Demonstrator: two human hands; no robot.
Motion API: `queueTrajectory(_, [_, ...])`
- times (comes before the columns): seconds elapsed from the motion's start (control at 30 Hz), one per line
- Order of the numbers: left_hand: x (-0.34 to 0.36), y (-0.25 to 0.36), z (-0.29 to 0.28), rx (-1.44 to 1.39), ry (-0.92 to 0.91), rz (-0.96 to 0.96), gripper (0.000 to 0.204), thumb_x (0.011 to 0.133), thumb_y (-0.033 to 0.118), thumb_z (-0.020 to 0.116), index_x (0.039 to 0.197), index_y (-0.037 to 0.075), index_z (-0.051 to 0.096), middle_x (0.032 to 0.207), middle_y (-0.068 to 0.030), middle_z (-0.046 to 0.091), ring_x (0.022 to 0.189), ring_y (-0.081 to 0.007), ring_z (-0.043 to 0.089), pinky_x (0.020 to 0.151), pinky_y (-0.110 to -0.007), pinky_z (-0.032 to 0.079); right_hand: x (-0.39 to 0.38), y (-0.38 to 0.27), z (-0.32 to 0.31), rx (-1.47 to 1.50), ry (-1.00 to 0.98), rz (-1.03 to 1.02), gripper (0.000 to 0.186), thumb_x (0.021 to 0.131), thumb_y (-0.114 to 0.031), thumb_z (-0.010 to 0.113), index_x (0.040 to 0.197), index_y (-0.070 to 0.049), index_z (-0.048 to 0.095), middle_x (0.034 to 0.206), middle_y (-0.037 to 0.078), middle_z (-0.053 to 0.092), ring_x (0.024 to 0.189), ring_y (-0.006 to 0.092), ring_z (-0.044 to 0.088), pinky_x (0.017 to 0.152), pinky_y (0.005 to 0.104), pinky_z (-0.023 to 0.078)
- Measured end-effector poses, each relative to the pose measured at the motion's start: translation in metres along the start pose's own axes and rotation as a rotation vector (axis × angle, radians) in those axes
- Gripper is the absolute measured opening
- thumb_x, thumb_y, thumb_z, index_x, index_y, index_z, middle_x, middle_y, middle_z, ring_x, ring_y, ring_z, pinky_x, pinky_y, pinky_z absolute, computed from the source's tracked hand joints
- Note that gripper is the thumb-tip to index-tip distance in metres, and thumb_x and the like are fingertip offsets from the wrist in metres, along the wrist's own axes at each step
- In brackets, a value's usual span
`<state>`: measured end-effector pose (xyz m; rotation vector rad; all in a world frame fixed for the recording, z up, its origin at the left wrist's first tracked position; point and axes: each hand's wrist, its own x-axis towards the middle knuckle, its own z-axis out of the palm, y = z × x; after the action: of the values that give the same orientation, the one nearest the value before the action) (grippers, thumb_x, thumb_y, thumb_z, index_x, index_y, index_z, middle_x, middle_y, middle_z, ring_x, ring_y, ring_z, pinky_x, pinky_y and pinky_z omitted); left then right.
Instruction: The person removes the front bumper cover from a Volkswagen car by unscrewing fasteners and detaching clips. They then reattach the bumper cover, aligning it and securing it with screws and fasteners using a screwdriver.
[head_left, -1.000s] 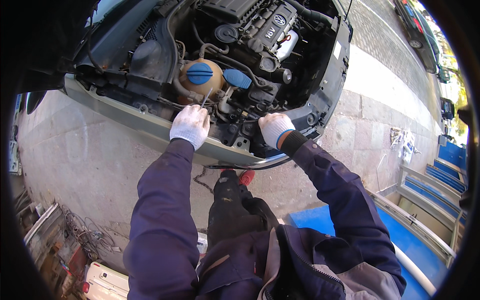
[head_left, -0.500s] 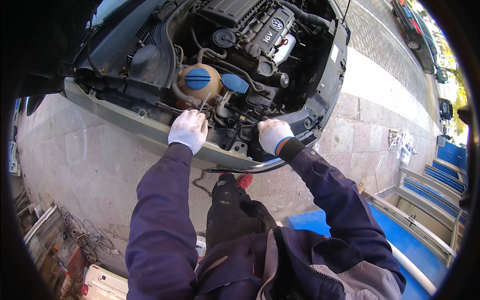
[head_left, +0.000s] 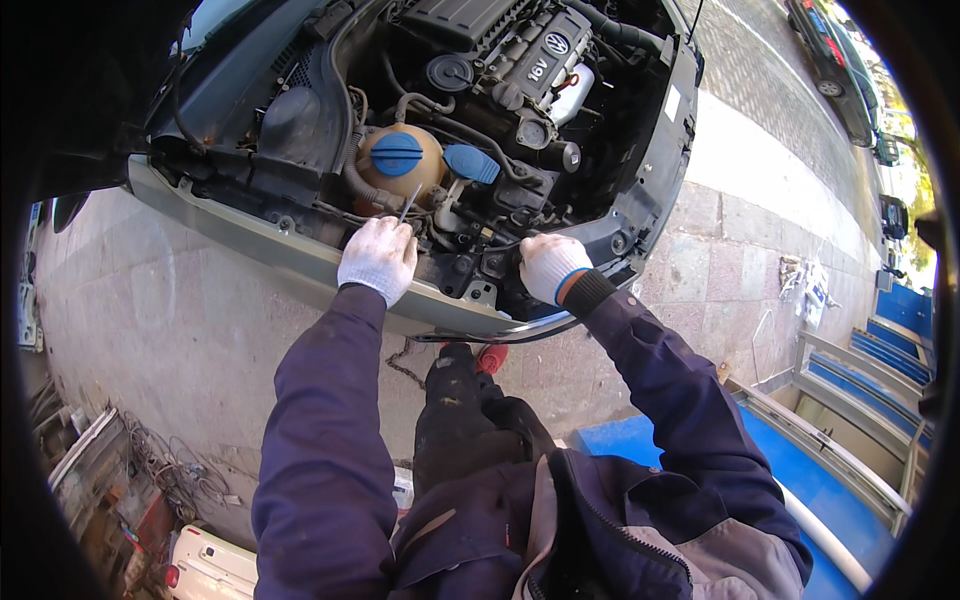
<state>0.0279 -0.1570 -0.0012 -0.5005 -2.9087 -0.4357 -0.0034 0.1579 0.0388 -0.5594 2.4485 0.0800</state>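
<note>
My left hand [head_left: 380, 258], in a white knit glove, is closed around a thin metal shaft [head_left: 410, 203] that sticks up past the fingers; its lower end is hidden in the fist. It is at the front edge of the open engine bay, just below a tan coolant tank [head_left: 418, 172] with a blue cap [head_left: 396, 154]. A blue washer-filler cap [head_left: 471, 164] sits right of the tank. My right hand [head_left: 552, 266], gloved too, rests with curled fingers beside the headlight [head_left: 592, 241]. Whatever those fingers grip is hidden.
The engine cover [head_left: 545, 62] and hoses fill the bay behind my hands. The front fender [head_left: 240, 241] runs along the near left. Metal frames [head_left: 830, 440] and a blue panel [head_left: 625, 440] lie at the right. Scrap parts and wires [head_left: 180, 470] lie at lower left.
The view has shifted very slightly. Both hands keep almost the same place and grip, and the thin shaft still points up from the left fist.
</note>
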Motion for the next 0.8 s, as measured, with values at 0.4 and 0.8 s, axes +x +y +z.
queueTrajectory(0.4, [0.0016, 0.0005, -0.002, 0.01, 0.004, 0.004, 0.014, 0.095, 0.024, 0.075, 0.098, 0.011, 0.072, 0.101, -0.009, 0.069, 0.101, -0.0304, 0.068, 0.091, -0.043, 0.059, 0.0054, 0.0047, -0.0081, 0.089, -0.081, 0.009, 0.037, 0.104, -0.031, 0.059, 0.104, -0.001, 0.079, 0.102, 0.025, 0.081, 0.097, 0.043, 0.08, 0.087, 0.053, 0.064])
queueTrajectory(0.8, [0.0025, 0.0017, -0.0027, 0.009, 0.007, 0.013, 0.014, 0.096, 0.024, 0.074, 0.097, 0.01, 0.072, 0.102, -0.0092, 0.07, 0.101, -0.0301, 0.068, 0.092, -0.043, 0.059, 0.0102, 0.0051, -0.0037, 0.104, -0.121, 0.017, 0.033, 0.102, -0.027, 0.059, 0.109, -0.003, 0.081, 0.105, 0.024, 0.082, 0.1, 0.041, 0.081, 0.087, 0.051, 0.064])
